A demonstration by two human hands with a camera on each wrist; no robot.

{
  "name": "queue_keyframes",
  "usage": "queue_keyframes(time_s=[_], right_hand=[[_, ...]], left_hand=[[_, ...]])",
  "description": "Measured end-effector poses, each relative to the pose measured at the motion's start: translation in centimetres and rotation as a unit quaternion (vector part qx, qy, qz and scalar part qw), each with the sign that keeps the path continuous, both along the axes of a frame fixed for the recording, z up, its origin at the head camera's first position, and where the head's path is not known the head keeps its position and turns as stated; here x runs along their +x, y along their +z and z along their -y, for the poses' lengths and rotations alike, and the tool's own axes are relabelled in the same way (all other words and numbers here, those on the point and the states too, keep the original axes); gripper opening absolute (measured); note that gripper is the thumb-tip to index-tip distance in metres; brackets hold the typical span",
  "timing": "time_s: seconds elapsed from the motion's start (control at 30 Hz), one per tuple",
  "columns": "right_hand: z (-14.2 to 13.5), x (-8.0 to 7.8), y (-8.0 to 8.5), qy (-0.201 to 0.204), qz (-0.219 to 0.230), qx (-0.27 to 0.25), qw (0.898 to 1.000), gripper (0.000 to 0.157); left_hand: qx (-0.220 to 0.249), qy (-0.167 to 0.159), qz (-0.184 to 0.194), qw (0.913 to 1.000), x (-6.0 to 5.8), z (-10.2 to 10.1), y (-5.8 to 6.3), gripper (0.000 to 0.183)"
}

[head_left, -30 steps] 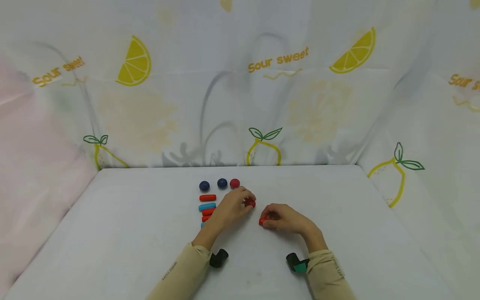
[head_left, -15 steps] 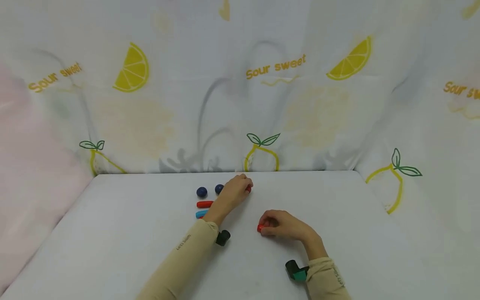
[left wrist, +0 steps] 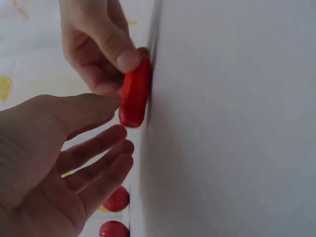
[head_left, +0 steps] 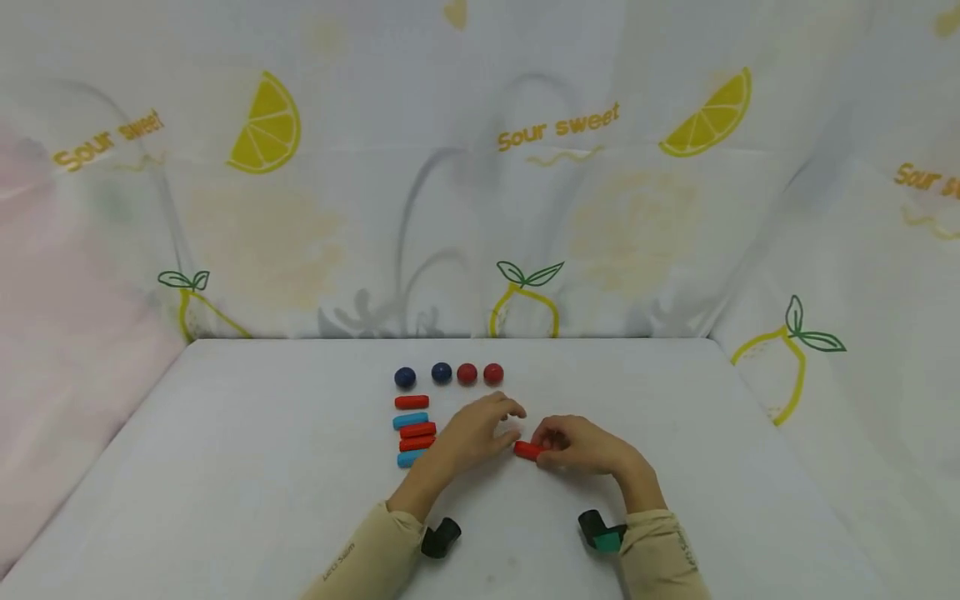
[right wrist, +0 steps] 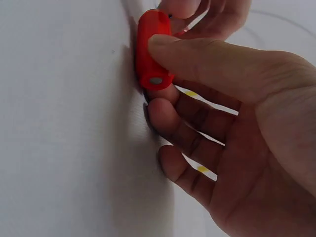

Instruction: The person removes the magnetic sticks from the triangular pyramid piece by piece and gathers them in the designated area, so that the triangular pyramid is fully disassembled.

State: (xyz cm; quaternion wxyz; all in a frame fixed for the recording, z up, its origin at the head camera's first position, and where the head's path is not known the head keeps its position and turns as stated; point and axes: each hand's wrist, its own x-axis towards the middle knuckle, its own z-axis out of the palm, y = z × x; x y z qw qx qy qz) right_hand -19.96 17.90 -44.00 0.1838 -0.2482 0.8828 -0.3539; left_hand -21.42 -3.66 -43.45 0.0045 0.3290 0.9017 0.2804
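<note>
In the head view my right hand (head_left: 581,443) pinches a short red rod (head_left: 527,450) between thumb and fingers, low over the white table. A silvery disc marks the end of that red rod (right wrist: 146,54) in the right wrist view. My left hand (head_left: 474,429) holds nothing; its fingers are spread and slightly bent close to the rod's free end. Whether the left thumb touches the rod in the left wrist view, I cannot tell. Behind the hands, two red balls (head_left: 493,374) sit in a row with two dark blue balls (head_left: 405,377).
Left of my left hand lies a column of loose rods, a red rod (head_left: 412,402) at its top and a light blue rod (head_left: 410,461) at its bottom, partly behind the hand. A lemon-printed white curtain (head_left: 450,208) hangs behind the table (head_left: 247,467).
My left hand carried a red ball to the back, let it go at the right end of the ball row, and came back toward the right hand. The right hand still holds the red rod.
</note>
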Motion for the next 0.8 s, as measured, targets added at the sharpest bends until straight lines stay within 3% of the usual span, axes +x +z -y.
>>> queue_keyframes(time_s=[0.13, 0.3, 0.43, 0.6, 0.8], right_hand=[[0.2, 0.1, -0.1, 0.004, 0.001, -0.019, 1.0, 0.015], [0.3, 0.3, -0.2, 0.004, 0.007, -0.022, 1.0, 0.015], [0.1, 0.2, -0.4, -0.012, 0.008, -0.021, 1.0, 0.013], [-0.1, 0.0, -0.5, -0.007, 0.006, -0.026, 1.0, 0.015], [0.1, -0.2, -0.9, 0.006, 0.007, -0.028, 1.0, 0.019]], left_hand=[[-0.009, -0.004, 0.032, 0.9994, 1.8, -0.6, -0.9, 0.027], [-0.004, 0.0, 0.05, 0.9987, 2.5, -0.3, -1.2, 0.026], [-0.012, -0.013, 0.049, 0.9986, 2.3, 0.2, -0.7, 0.02], [-0.011, -0.005, 0.052, 0.9986, 2.4, 1.1, 0.2, 0.016], [-0.027, -0.011, 0.064, 0.9975, 3.0, 4.3, 1.3, 0.01]])
